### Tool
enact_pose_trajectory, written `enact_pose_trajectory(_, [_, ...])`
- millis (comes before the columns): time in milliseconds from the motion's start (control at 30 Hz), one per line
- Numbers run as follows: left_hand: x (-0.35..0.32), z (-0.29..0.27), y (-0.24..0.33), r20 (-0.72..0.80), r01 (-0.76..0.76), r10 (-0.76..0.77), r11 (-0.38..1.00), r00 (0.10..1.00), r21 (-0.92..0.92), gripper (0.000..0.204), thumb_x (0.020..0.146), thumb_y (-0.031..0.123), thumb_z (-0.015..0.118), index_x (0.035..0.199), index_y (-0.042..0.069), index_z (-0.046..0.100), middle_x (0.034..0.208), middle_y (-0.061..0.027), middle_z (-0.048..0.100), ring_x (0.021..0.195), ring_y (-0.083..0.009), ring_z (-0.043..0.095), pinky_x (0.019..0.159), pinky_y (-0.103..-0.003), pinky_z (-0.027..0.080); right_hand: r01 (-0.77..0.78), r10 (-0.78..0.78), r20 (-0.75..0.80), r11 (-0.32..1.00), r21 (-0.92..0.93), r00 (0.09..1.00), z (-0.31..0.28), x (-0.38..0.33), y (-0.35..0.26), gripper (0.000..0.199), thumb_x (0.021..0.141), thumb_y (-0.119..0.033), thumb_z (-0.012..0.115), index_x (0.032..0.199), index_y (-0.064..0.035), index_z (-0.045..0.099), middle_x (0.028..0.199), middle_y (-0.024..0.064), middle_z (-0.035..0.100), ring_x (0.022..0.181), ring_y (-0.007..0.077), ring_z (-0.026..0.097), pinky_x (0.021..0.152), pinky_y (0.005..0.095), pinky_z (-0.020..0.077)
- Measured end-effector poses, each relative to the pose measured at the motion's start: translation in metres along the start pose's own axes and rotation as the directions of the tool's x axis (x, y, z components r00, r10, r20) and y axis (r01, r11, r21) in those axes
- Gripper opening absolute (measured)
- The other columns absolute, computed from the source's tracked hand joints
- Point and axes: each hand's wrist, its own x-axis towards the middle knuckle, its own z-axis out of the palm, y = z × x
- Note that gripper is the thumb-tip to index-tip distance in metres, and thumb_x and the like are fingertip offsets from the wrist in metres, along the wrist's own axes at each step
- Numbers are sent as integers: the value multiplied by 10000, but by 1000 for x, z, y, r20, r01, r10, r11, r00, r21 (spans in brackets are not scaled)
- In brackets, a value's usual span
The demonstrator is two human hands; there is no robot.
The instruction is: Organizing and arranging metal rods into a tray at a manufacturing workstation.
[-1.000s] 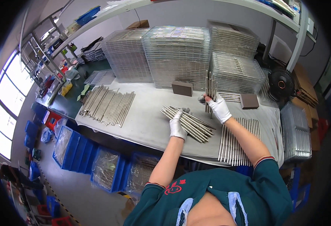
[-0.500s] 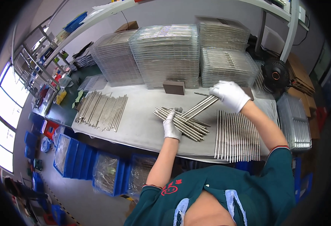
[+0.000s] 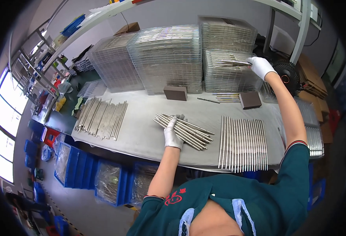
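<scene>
My left hand (image 3: 173, 135), in a white glove, is closed round a bundle of metal rods (image 3: 186, 131) above the middle of the table. My gloved right hand (image 3: 261, 67) is raised at the far right, in front of a stack of clear trays (image 3: 224, 80). It grips a few thin metal rods (image 3: 232, 63) by their right ends; they point left. Several rods (image 3: 228, 97) lie on the table below it, beside a dark brown block (image 3: 250, 100). At the near right is a neat row of rods (image 3: 243, 143), and a looser row (image 3: 102, 119) lies on the left.
Tall stacks of clear trays (image 3: 165, 59) line the table's back. A second brown block (image 3: 175, 93) and a drill bit (image 3: 208, 100) lie before them. A black fan (image 3: 289, 78) stands at the right. Blue bins (image 3: 78, 167) sit below the table's front left edge.
My right hand has moved up and to the right with a few rods, away from the bundle. My left hand still holds the bundle. The view has shifted slightly.
</scene>
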Motion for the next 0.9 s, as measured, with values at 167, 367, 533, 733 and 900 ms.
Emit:
enact_pose_trajectory(167, [-1,3,0,2,-4,4,1000,1000,-3,138,808,59,554,920,11,490,919,-104,537,902,-225,558,827,-387,479,-24,24,28,1000,5,999,2,7,-2,274,750,-118,579,1018,-65,592,930,173,601,853,331,577,751,374,457])
enact_pose_trajectory(367, [1,3,2,5,24,-24,1000,1000,-12,137,809,62,555,924,24,491,912,-106,539,904,-226,557,822,-388,482,-36,37,43,999,-8,998,5,18,1,282,742,-96,582,1023,-76,598,952,163,596,865,325,571,765,358,453])
enact_pose_trajectory(533, [-6,8,2,-9,11,-11,1000,1000,18,165,811,83,556,948,17,494,944,-123,550,894,-252,554,791,-380,480,-90,87,79,996,28,993,8,29,5,304,741,-105,584,1044,-87,595,968,145,596,890,307,567,788,344,450])
enact_pose_trajectory(733, [-5,2,5,23,101,-101,995,995,12,164,796,80,566,941,50,495,941,-100,541,909,-238,542,836,-393,460,49,-46,62,998,-40,997,15,42,14,346,760,-230,598,1102,-179,576,964,119,612,875,290,585,772,360,464])
enact_pose_trajectory(900, [-8,9,2,0,61,-61,998,998,17,180,797,93,564,953,37,493,952,-119,545,886,-262,540,821,-390,461,-15,46,179,985,-173,983,6,48,6,365,760,-251,599,1118,-189,565,1016,113,595,896,284,580,780,359,462])
